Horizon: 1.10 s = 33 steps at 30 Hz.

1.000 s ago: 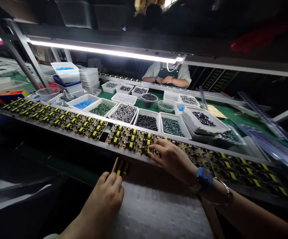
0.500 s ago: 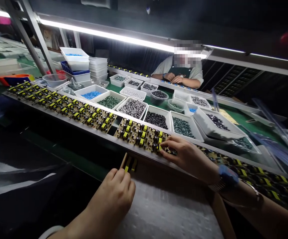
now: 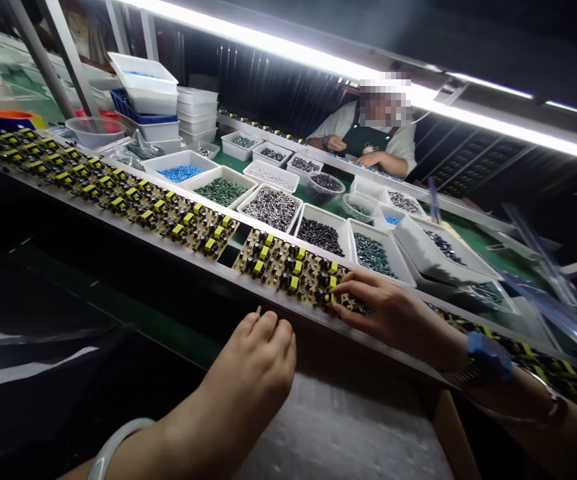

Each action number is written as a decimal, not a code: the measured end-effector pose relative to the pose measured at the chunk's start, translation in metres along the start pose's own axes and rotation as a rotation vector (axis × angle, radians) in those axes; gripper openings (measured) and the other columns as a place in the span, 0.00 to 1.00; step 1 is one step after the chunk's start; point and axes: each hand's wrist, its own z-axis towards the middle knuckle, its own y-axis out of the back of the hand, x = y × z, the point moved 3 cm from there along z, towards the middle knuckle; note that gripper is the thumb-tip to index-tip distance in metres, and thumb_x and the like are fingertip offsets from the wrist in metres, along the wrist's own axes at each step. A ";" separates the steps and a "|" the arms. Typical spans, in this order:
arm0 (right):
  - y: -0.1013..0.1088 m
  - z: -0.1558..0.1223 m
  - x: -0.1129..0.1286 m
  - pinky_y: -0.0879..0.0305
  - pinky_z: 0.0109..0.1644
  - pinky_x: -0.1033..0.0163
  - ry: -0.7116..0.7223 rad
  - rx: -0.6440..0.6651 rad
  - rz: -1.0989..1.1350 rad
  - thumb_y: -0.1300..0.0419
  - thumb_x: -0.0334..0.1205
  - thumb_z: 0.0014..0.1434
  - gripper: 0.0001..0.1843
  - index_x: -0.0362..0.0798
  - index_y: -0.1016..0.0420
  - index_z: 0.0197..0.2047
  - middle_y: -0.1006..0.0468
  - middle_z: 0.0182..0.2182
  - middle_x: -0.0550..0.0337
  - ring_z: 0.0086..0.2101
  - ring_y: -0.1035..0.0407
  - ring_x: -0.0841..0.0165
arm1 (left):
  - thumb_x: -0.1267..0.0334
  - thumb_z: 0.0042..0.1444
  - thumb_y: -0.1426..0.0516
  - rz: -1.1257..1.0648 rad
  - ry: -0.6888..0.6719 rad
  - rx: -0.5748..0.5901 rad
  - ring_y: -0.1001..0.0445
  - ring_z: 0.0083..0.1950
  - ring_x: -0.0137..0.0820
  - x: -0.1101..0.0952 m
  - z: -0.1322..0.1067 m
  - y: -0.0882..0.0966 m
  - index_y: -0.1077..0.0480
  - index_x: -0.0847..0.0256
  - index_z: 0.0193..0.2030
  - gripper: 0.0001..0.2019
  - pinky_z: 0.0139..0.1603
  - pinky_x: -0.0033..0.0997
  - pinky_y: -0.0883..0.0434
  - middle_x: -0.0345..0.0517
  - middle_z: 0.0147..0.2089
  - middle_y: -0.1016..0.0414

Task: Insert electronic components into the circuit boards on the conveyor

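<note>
My left hand (image 3: 256, 370) is closed near the front edge of the line, fingers curled around a small stick-like holder whose tip (image 3: 258, 309) shows above the knuckles. My right hand (image 3: 393, 313), with a blue watch on its wrist, rests on a circuit board (image 3: 288, 267) studded with yellow-taped transformers. Its fingertips pinch at one yellow transformer (image 3: 332, 298) at the board's right end. A second populated board (image 3: 118, 193) lies further left on the same rail.
White trays of small parts (image 3: 273, 208) stand in rows behind the boards. Stacked white bins (image 3: 143, 87) sit at the far left. A person in a white shirt and dark apron (image 3: 368, 137) works across the line. Clear plastic tubes (image 3: 543, 267) lie at the right.
My left hand has risen toward the rail, now hiding the yellow parts it holds. My right hand stays on the board's right end; the view has tilted down and closer.
</note>
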 end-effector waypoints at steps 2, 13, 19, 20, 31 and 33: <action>0.000 -0.001 0.004 0.25 0.47 0.54 -0.028 -0.006 -0.035 0.40 0.46 0.68 0.12 0.50 0.22 0.49 0.22 0.45 0.50 0.42 0.23 0.58 | 0.71 0.67 0.48 -0.025 0.010 0.004 0.27 0.60 0.42 0.002 0.009 -0.003 0.30 0.67 0.63 0.19 0.62 0.41 0.32 0.53 0.60 0.21; 0.000 -0.004 0.012 0.24 0.48 0.51 -0.085 -0.079 -0.032 0.39 0.44 0.67 0.10 0.49 0.22 0.47 0.21 0.43 0.50 0.42 0.23 0.57 | 0.73 0.68 0.51 -0.137 -0.052 0.114 0.34 0.70 0.48 0.016 0.039 -0.021 0.38 0.68 0.70 0.24 0.67 0.50 0.32 0.62 0.66 0.29; 0.008 -0.023 0.011 0.24 0.42 0.59 -0.301 -0.102 0.325 0.35 0.49 0.64 0.13 0.51 0.19 0.48 0.18 0.42 0.56 0.37 0.23 0.64 | 0.72 0.68 0.49 -0.156 0.027 0.133 0.31 0.66 0.49 0.015 0.044 -0.024 0.35 0.64 0.69 0.23 0.65 0.51 0.30 0.60 0.64 0.27; 0.008 -0.030 0.011 0.25 0.39 0.61 -0.353 -0.094 0.429 0.34 0.51 0.63 0.15 0.51 0.19 0.48 0.18 0.41 0.56 0.35 0.23 0.66 | 0.73 0.67 0.49 -0.153 0.028 0.128 0.31 0.66 0.49 0.014 0.043 -0.024 0.36 0.65 0.69 0.24 0.64 0.50 0.30 0.60 0.64 0.27; 0.008 -0.213 0.019 0.19 0.43 0.56 -0.952 -0.312 0.751 0.32 0.58 0.59 0.24 0.51 0.18 0.52 0.15 0.43 0.51 0.41 0.20 0.58 | 0.80 0.61 0.50 -0.081 0.004 -0.044 0.32 0.62 0.49 0.012 0.023 -0.032 0.37 0.64 0.71 0.30 0.61 0.48 0.36 0.56 0.58 0.25; 0.000 -0.258 0.025 0.19 0.40 0.56 -1.089 -0.365 0.695 0.32 0.59 0.59 0.24 0.51 0.17 0.51 0.15 0.41 0.53 0.35 0.20 0.60 | 0.78 0.62 0.50 -0.077 0.006 -0.040 0.32 0.61 0.49 0.015 0.021 -0.034 0.38 0.62 0.71 0.30 0.59 0.48 0.36 0.55 0.57 0.25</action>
